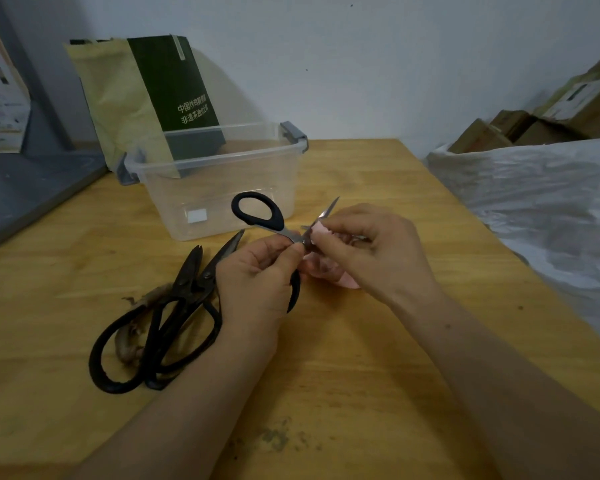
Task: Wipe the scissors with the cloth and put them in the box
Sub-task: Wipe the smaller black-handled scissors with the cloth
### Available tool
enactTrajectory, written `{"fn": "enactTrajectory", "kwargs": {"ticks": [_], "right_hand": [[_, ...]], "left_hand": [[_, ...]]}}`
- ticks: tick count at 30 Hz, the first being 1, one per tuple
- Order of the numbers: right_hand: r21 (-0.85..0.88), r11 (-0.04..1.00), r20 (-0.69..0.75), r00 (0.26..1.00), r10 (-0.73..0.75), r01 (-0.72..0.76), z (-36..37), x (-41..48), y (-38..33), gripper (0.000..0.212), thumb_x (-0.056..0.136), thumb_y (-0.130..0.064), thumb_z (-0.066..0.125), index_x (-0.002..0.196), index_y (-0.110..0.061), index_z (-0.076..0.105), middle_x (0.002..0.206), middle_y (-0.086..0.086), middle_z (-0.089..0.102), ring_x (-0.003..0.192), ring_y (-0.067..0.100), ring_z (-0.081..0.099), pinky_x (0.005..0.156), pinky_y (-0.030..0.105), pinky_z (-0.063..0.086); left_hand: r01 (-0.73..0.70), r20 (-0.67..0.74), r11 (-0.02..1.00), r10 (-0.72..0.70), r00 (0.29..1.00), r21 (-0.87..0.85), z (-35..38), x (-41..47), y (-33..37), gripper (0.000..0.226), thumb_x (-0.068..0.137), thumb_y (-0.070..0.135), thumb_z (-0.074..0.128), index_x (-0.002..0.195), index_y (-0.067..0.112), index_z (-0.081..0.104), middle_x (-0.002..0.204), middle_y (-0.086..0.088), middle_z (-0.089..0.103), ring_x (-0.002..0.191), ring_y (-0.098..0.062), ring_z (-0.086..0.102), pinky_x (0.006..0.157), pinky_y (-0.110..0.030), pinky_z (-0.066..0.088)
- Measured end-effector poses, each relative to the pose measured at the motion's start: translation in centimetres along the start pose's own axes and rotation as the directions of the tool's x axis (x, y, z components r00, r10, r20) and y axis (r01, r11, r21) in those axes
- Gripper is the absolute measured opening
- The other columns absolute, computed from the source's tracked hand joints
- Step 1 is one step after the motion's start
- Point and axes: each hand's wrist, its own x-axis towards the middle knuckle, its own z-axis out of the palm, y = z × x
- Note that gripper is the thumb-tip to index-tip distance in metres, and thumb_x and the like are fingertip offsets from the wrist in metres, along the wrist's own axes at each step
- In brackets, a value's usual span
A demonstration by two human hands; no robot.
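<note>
My left hand [257, 278] grips a pair of black-handled scissors [260, 213] near the pivot, blades spread open and one handle loop raised toward the box. My right hand [371, 247] pinches a pink cloth [321, 230] against a blade just past the pivot; more of the cloth shows under my fingers. A clear plastic box [222, 181] with grey clips stands open behind my hands. Two large dark iron scissors [174, 306] lie crossed on the wooden table [326, 375], left of my left hand.
A green and yellow paper bag [142, 98] leans on the wall behind the box. A grey shelf [25, 192] sits at the left. White plastic sheeting [541, 209] and cardboard boxes [534, 123] bound the table's right edge. A frayed brown scrap lies under the iron scissors.
</note>
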Motion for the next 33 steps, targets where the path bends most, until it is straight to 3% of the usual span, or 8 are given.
{"fn": "enactTrajectory", "kwargs": {"ticks": [3,6,10,15,21,26,29,33], "right_hand": [[0.000,1.000,-0.061,0.998,-0.028,0.028,0.26,0.03,-0.02,0.009,0.083,-0.020,0.072,0.087,-0.015,0.077,0.089,-0.001,0.069,0.085,0.013,0.063,0.078,0.037,0.051],[0.039,0.999,-0.098,0.995,0.014,-0.010,0.50,0.08,-0.15,0.006,0.079,-0.019,0.075,0.085,-0.020,0.074,0.085,-0.008,0.066,0.083,0.007,0.060,0.078,0.030,0.050],[0.063,0.998,-0.019,1.000,0.003,-0.001,0.61,-0.18,-0.56,0.007,0.081,-0.025,0.073,0.081,-0.019,0.076,0.089,-0.005,0.066,0.078,0.008,0.062,0.072,0.027,0.051],[0.075,0.997,-0.013,1.000,0.004,-0.003,0.54,0.03,-0.61,0.001,0.079,-0.017,0.075,0.077,-0.017,0.076,0.086,-0.003,0.065,0.073,0.006,0.058,0.063,0.012,0.046],[0.049,0.994,-0.080,0.991,0.104,-0.100,0.01,0.53,0.13,0.018,0.080,-0.016,0.074,0.070,-0.027,0.063,0.088,-0.002,0.065,0.077,0.003,0.058,0.061,0.006,0.041],[0.067,0.993,0.026,0.995,0.094,-0.096,0.15,0.29,-0.47,0.011,0.080,-0.014,0.074,0.073,-0.018,0.066,0.079,-0.007,0.062,0.067,-0.005,0.059,0.052,0.007,0.042],[0.054,0.992,-0.030,0.993,0.112,-0.110,-0.12,0.51,-0.21,0.024,0.082,-0.015,0.072,0.066,-0.028,0.058,0.073,-0.016,0.056,0.063,-0.015,0.054,0.051,0.003,0.039],[0.027,0.995,-0.003,0.995,0.101,-0.100,0.07,0.36,-0.20,0.014,0.081,-0.017,0.073,0.070,-0.021,0.065,0.079,-0.011,0.062,0.069,0.001,0.059,0.057,0.014,0.046]], "left_hand": [[-0.005,0.005,1.000,0.005,1.000,-0.015,0.22,-0.09,0.06,0.015,0.084,-0.001,0.064,0.075,0.010,0.069,0.056,0.001,0.066,0.056,-0.010,0.063,0.059,-0.021,0.054],[-0.002,0.003,1.000,0.002,1.000,-0.023,0.38,-0.03,-0.06,0.013,0.084,-0.001,0.064,0.077,0.009,0.068,0.056,0.002,0.066,0.056,-0.009,0.063,0.060,-0.021,0.055],[0.006,-0.008,0.999,-0.007,1.000,-0.034,0.20,0.06,-0.11,0.012,0.084,-0.001,0.064,0.078,0.009,0.069,0.057,0.003,0.067,0.056,-0.008,0.064,0.057,-0.018,0.052],[-0.001,0.017,1.000,0.002,1.000,-0.027,0.22,-0.22,0.11,0.013,0.084,-0.001,0.063,0.076,0.007,0.068,0.052,0.002,0.064,0.051,-0.005,0.060,0.054,-0.015,0.049],[0.021,0.041,1.000,-0.020,0.999,-0.015,0.57,-0.53,0.13,0.025,0.085,-0.003,0.062,0.067,0.014,0.066,0.049,0.001,0.061,0.050,-0.008,0.058,0.055,-0.017,0.052],[0.033,0.033,0.999,-0.032,0.999,-0.034,0.56,-0.45,0.21,0.022,0.085,-0.004,0.061,0.068,0.008,0.065,0.047,0.001,0.060,0.046,-0.006,0.057,0.052,-0.016,0.050],[0.041,0.037,0.999,-0.040,0.998,-0.033,0.62,-0.46,0.14,0.025,0.085,-0.005,0.061,0.066,0.010,0.065,0.046,0.002,0.059,0.046,-0.006,0.056,0.052,-0.016,0.050],[0.042,0.046,0.999,-0.041,0.998,-0.025,0.58,-0.34,-0.02,0.025,0.085,-0.004,0.061,0.066,0.011,0.066,0.047,0.001,0.060,0.047,-0.007,0.057,0.052,-0.017,0.050]]}}
